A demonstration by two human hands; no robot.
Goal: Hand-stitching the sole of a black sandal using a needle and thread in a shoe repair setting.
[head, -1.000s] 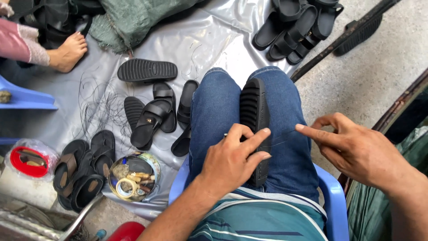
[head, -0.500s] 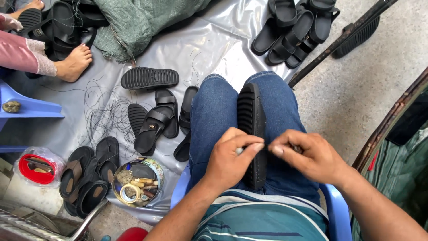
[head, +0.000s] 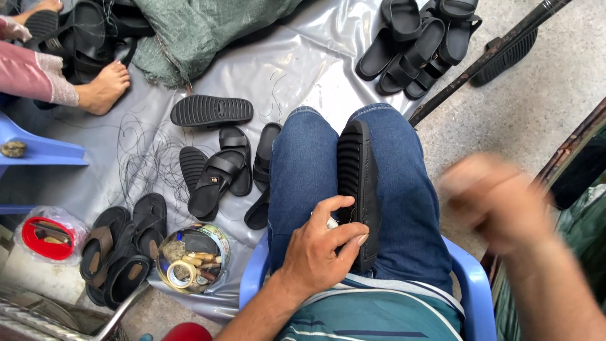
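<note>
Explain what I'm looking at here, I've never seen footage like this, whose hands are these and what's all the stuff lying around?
The picture comes from a camera worn on a person's head, looking down at their own lap as they sit on a blue plastic chair. Their left hand grips a black sandal sole standing on edge between the knees. Their right hand is off to the side, blurred, so what it holds cannot be told. On the grey plastic sheet lie more black sandals, loose thread and a round tin of small tools. Another person's foot shows at upper left.
</note>
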